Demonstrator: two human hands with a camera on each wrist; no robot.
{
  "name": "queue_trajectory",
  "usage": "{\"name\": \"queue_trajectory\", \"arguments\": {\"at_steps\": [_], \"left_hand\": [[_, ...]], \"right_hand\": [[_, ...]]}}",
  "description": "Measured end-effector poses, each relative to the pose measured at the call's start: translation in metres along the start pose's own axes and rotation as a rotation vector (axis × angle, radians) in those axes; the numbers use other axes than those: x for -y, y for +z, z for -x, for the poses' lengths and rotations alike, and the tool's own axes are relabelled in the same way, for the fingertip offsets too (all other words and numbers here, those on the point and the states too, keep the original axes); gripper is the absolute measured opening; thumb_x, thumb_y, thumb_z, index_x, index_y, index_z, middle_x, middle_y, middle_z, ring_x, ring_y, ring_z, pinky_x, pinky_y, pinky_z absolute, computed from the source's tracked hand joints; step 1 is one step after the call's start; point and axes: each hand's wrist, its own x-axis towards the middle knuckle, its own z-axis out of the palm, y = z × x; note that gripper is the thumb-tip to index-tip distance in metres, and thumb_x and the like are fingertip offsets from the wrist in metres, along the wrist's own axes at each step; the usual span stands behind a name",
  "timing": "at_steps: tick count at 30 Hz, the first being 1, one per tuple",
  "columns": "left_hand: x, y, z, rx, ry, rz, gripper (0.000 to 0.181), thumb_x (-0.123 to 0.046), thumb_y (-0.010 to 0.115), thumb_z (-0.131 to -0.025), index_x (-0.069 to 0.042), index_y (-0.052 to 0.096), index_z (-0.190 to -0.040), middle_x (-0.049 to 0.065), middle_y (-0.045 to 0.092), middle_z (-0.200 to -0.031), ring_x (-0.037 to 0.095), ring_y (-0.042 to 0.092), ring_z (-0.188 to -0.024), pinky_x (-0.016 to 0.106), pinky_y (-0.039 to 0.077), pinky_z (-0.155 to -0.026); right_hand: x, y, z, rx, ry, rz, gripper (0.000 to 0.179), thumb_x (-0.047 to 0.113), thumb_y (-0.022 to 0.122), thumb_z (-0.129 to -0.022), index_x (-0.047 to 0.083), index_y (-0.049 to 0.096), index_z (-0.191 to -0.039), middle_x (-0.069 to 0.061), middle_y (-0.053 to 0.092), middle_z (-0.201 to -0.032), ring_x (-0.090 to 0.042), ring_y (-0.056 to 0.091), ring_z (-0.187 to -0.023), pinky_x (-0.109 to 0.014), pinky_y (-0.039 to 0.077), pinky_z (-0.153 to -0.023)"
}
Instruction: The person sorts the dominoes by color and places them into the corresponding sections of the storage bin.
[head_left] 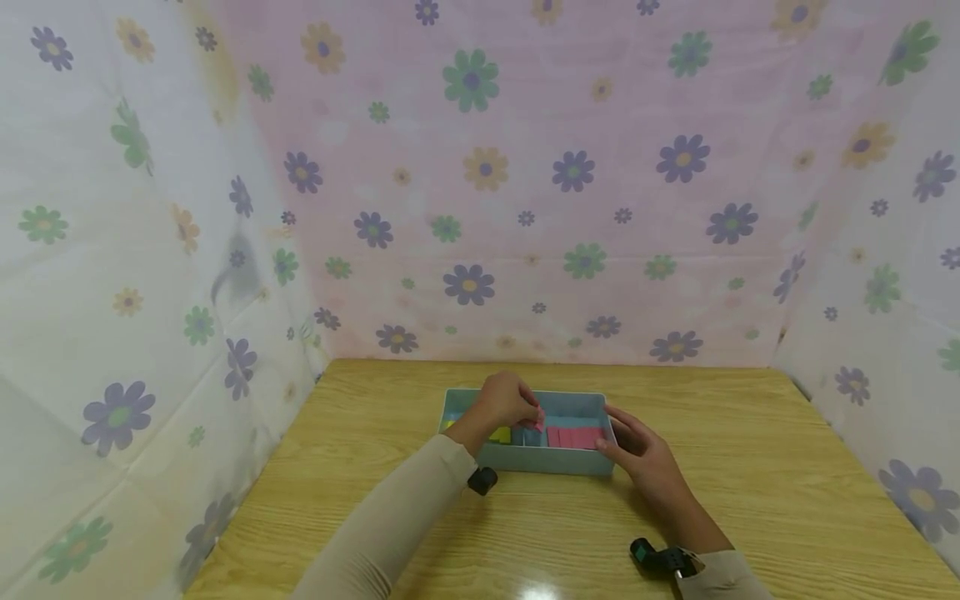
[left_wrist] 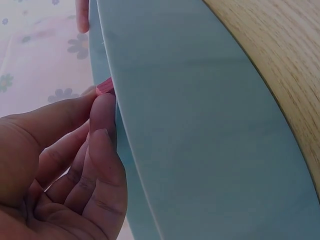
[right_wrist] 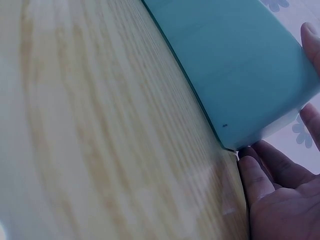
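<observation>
A long light-blue box stands on the table, split inside by a divider. My left hand reaches over it, thumb and fingertips pinching a small pink block just inside the near wall. Flat pink blocks lie side by side in the right part of the box. Yellow pieces show in the left part, partly hidden by my left wrist. My right hand holds the box's right end, thumb at the front corner and fingers along the end wall.
The wood-grain table runs up to a flowered cloth behind and at both sides. A black wrist camera sits on the right wrist, another black device under the left wrist, in front of the box.
</observation>
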Motion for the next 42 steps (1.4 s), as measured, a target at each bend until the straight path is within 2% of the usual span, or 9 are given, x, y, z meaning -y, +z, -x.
{"name": "queue_trajectory", "arguments": {"at_steps": [9, 15, 23, 29, 31, 34, 38, 42], "left_hand": [[-0.006, 0.002, 0.002, -0.005, -0.005, -0.008, 0.004, -0.012, 0.084, -0.087, -0.008, 0.082, -0.088, 0.0, 0.076, -0.079, 0.01, 0.073, -0.062, 0.035, 0.063, -0.068], [-0.011, 0.003, 0.003, -0.011, -0.009, -0.046, 0.006, -0.012, 0.085, -0.087, -0.009, 0.082, -0.09, 0.001, 0.076, -0.083, 0.011, 0.073, -0.063, 0.03, 0.06, -0.062], [-0.01, 0.004, 0.003, 0.003, -0.001, -0.005, 0.014, -0.008, 0.084, -0.087, -0.003, 0.081, -0.099, 0.002, 0.077, -0.081, 0.012, 0.074, -0.064, 0.029, 0.06, -0.061], [-0.008, 0.003, 0.002, 0.008, 0.003, 0.03, 0.013, -0.014, 0.077, -0.095, -0.002, 0.081, -0.1, 0.006, 0.077, -0.081, 0.02, 0.077, -0.072, 0.034, 0.063, -0.065], [-0.009, 0.001, 0.002, 0.037, -0.014, 0.086, 0.021, -0.019, 0.073, -0.098, -0.001, 0.08, -0.105, 0.012, 0.078, -0.087, 0.025, 0.078, -0.078, 0.039, 0.064, -0.07], [-0.013, -0.002, 0.004, 0.118, -0.054, 0.21, 0.04, -0.03, 0.068, -0.102, 0.004, 0.071, -0.122, 0.022, 0.076, -0.108, 0.032, 0.077, -0.091, 0.046, 0.063, -0.082], [-0.02, -0.003, 0.007, 0.223, -0.125, 0.348, 0.072, -0.047, 0.063, -0.102, 0.004, 0.048, -0.149, 0.031, 0.061, -0.134, 0.04, 0.071, -0.11, 0.052, 0.058, -0.097], [-0.025, 0.001, 0.008, 0.283, -0.181, 0.41, 0.087, -0.058, 0.059, -0.101, -0.001, 0.033, -0.16, 0.036, 0.045, -0.149, 0.048, 0.057, -0.131, 0.055, 0.05, -0.107]], "right_hand": [[-0.002, -0.001, 0.0, -0.001, -0.021, 0.003, 0.068, 0.031, 0.07, -0.1, 0.021, 0.04, -0.161, -0.022, 0.044, -0.16, -0.042, 0.045, -0.145, -0.01, 0.047, -0.094], [-0.003, 0.0, 0.001, -0.005, -0.018, 0.008, 0.068, 0.032, 0.07, -0.1, 0.021, 0.04, -0.16, -0.022, 0.044, -0.16, -0.042, 0.046, -0.145, -0.01, 0.047, -0.094], [-0.003, 0.0, 0.001, -0.003, -0.025, 0.013, 0.067, 0.03, 0.069, -0.101, 0.02, 0.04, -0.16, -0.023, 0.045, -0.159, -0.043, 0.047, -0.144, -0.01, 0.047, -0.094], [-0.002, 0.001, 0.001, -0.003, -0.022, 0.015, 0.067, 0.031, 0.069, -0.101, 0.019, 0.04, -0.16, -0.023, 0.044, -0.159, -0.044, 0.046, -0.145, -0.01, 0.046, -0.094], [-0.002, 0.001, 0.001, -0.003, -0.017, 0.014, 0.068, 0.032, 0.069, -0.101, 0.02, 0.04, -0.161, -0.023, 0.044, -0.159, -0.044, 0.046, -0.145, -0.01, 0.046, -0.094], [-0.003, 0.0, 0.0, -0.001, -0.012, 0.016, 0.069, 0.035, 0.069, -0.101, 0.02, 0.039, -0.161, -0.022, 0.043, -0.16, -0.043, 0.045, -0.146, -0.01, 0.046, -0.095], [-0.005, -0.001, -0.002, -0.001, -0.013, 0.022, 0.069, 0.036, 0.069, -0.101, 0.021, 0.038, -0.161, -0.021, 0.043, -0.161, -0.042, 0.044, -0.146, -0.01, 0.046, -0.096], [-0.004, 0.0, -0.002, -0.004, -0.02, 0.018, 0.068, 0.033, 0.068, -0.102, 0.02, 0.039, -0.161, -0.021, 0.044, -0.16, -0.043, 0.045, -0.145, -0.01, 0.046, -0.095]]}}
